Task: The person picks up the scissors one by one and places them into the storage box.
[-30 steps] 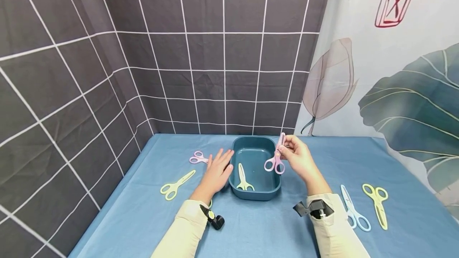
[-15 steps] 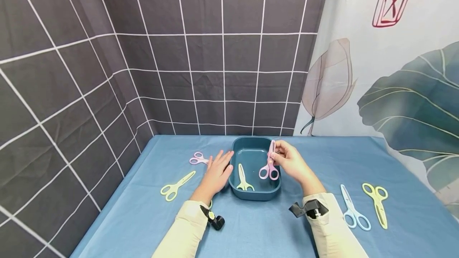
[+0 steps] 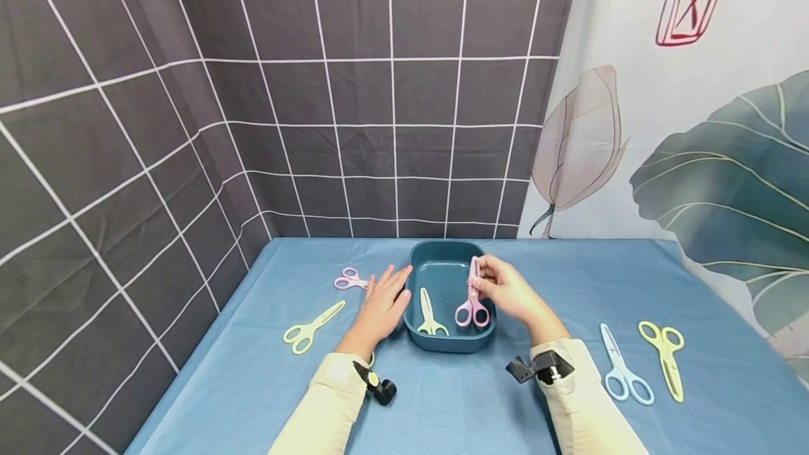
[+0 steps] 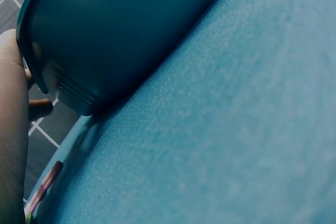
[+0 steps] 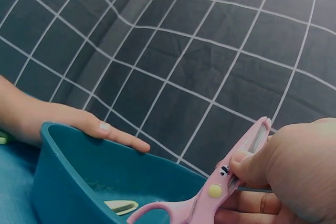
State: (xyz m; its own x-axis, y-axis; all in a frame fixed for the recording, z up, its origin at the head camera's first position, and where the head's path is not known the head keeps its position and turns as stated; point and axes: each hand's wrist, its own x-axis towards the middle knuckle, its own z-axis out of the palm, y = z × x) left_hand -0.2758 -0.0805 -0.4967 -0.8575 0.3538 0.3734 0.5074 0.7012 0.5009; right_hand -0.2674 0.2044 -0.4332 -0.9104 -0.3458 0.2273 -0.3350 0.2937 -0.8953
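A dark teal rectangular bin (image 3: 450, 344) stands on the blue cloth. My right hand (image 3: 508, 291) pinches pink scissors (image 3: 473, 300) by the blades, handle loops pointing down into the bin's right side. The right wrist view shows the thumb (image 5: 251, 166) on the blade part, with a yellow pivot and a small panda print below it. My left hand (image 3: 379, 304) rests with straight fingers along the bin's left rim. Inside the bin lies a pair of pale yellow-green scissors (image 3: 428, 314).
Left of the bin lie yellow-green scissors (image 3: 313, 328) and pink scissors (image 3: 350, 279), the latter partly behind my left hand. Blue scissors (image 3: 624, 369) and another yellow-green pair (image 3: 665, 358) lie at the right. A dark gridded curtain (image 3: 360, 90) hangs behind the table.
My right hand has moved left and downward with the pink scissors, from over the bin's right rim into the bin's right part. My left hand has stayed at the rim.
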